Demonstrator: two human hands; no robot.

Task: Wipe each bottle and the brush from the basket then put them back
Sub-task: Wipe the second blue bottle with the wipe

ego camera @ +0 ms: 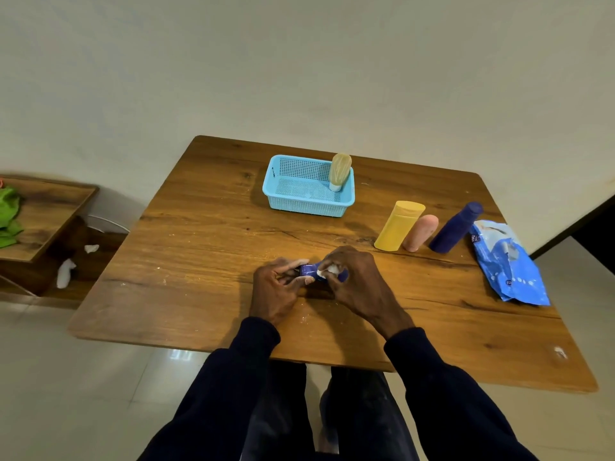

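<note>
1. Near the front edge of the table [199, 244], in the middle, I see both hands on one small blue bottle [307, 270], which lies sideways.
2. My view shows the left hand [276, 291] with its fingers curled round the bottle's left end.
3. I see the right hand [357, 281] pinch one white wipe [327, 270] and press it on the bottle.
4. I count four bottles: the one in the hands and three in a row at the right, one yellow bottle [397, 226], one pink bottle [420, 232] and one dark blue bottle [456, 229].
5. I see one basket [306, 206] far back on the table. One brush [340, 169] stands in its back right corner. The rest of the basket floor is bare.
6. One blue pack [507, 261] lies by the right edge, just beside the dark blue bottle.
7. I see bare wood between the hands and the basket, and on the whole left half of the table.
8. Off the table at the left I see one low shelf [50, 214] with one green cloth [8, 214] on it, and two white scraps [66, 272] lower down.
</note>
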